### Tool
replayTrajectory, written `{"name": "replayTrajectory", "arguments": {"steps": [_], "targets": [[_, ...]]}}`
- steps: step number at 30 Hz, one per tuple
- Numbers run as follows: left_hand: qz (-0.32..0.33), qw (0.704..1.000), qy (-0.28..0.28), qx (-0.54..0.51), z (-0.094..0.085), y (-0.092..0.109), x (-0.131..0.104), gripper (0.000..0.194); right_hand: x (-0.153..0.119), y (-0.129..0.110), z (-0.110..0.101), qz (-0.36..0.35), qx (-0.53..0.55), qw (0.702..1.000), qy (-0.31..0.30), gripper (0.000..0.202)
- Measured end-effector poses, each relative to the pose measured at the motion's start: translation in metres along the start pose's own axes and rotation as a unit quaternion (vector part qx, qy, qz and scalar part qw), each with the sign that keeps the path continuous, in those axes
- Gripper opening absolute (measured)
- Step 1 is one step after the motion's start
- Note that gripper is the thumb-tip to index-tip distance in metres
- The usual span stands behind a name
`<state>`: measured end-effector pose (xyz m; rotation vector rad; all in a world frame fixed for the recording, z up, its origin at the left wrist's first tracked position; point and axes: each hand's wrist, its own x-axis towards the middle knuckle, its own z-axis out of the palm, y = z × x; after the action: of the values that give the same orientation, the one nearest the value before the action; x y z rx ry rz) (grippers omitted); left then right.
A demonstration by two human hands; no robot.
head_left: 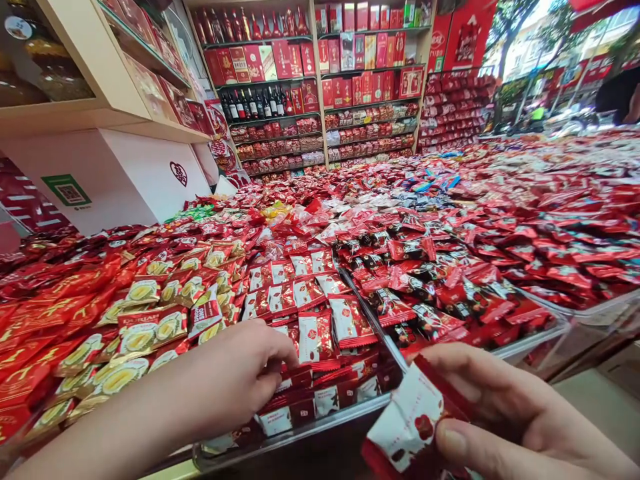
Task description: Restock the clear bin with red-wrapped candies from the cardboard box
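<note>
In my right hand a red and white wrapped candy is pinched between thumb and fingers, tilted, in front of the bin's edge. A bit more red wrapper shows under that thumb. My left hand reaches into a clear plastic bin of similar red and white wrapped candies, which stand and lie in rows. Its fingers are curled down among the packets at the bin's near side, and their tips are mostly hidden, so what they grip cannot be made out.
Durian candies in gold and red wrappers lie left of the bin. Black and red packets fill the bin to the right. Many more sweets spread behind. Shelves of bottles and red boxes stand at the back; a white cabinet is left.
</note>
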<state>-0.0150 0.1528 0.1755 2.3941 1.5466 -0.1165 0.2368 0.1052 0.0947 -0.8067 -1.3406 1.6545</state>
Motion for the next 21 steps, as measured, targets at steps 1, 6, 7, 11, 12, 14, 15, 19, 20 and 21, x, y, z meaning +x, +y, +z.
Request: {"name": "replayTrajectory", "arguments": {"steps": [1,6,7,11,12,14,15,19,20,21], "targets": [[0.001,1.0,0.001,0.0,0.0,0.0,0.0,0.025,0.0,-0.004,0.002,-0.033,-0.056,0.998,0.024,0.034],[0.005,1.0,0.012,0.001,-0.002,0.003,-0.002,0.025,0.024,-0.042,0.012,-0.231,-0.355,0.903,0.074,0.018],[0.001,1.0,0.015,0.002,-0.002,0.004,-0.003,0.025,0.033,-0.049,0.015,-0.256,-0.396,0.879,0.065,0.017],[-0.016,1.0,0.021,0.011,0.001,0.004,-0.006,0.024,0.064,-0.058,0.024,-0.279,-0.483,0.83,0.017,0.017],[-0.02,1.0,0.017,0.015,0.001,0.004,-0.006,0.024,0.069,-0.058,0.026,-0.278,-0.492,0.825,0.007,0.018],[-0.028,0.999,0.005,0.025,0.0,0.004,-0.006,0.022,0.074,-0.056,0.029,-0.279,-0.5,0.82,-0.005,0.02],[-0.033,0.999,-0.005,0.03,-0.002,0.005,-0.005,0.021,0.074,-0.055,0.029,-0.278,-0.501,0.82,-0.007,0.021],[-0.057,0.996,-0.04,0.053,-0.012,0.015,0.001,0.017,0.073,-0.056,0.029,-0.265,-0.502,0.823,-0.014,0.021],[-0.063,0.995,-0.048,0.059,-0.014,0.019,0.003,0.017,0.072,-0.057,0.03,-0.264,-0.502,0.823,-0.015,0.02],[-0.066,0.994,-0.052,0.065,-0.015,0.023,0.005,0.016,0.072,-0.057,0.03,-0.264,-0.502,0.823,-0.016,0.02]]}}
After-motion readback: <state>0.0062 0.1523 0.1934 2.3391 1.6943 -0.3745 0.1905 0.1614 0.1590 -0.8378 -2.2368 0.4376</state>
